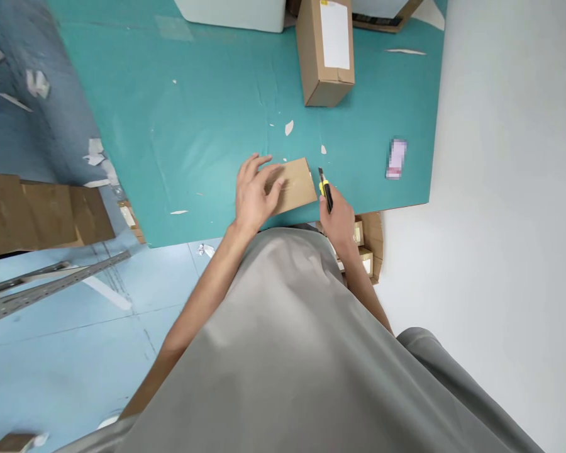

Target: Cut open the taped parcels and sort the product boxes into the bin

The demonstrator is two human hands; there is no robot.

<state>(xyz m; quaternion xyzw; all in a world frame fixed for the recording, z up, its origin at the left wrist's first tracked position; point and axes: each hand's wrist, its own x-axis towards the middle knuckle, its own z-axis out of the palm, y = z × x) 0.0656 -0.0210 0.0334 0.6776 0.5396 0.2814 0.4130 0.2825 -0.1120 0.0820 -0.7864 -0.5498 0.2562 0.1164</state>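
A small brown cardboard box (294, 182) lies near the front edge of the green table. My left hand (255, 192) rests on the box's left end, fingers spread apart and the thumb on its top face. Closed around a yellow and black utility knife (327, 192), my right hand (338, 217) is just right of the box. The knife's dark tip points away from me, with a small gap between it and the box. Part of the box's left end is hidden under my left hand.
A taller cardboard box (312, 56) with a white label stands at the back of the green table (207, 113). A blurred pinkish item (397, 158) lies at the right. Paper scraps (289, 128) are scattered about. Below the front edge, an open carton (372, 242) holds small boxes. A white wall (509, 189) borders the right.
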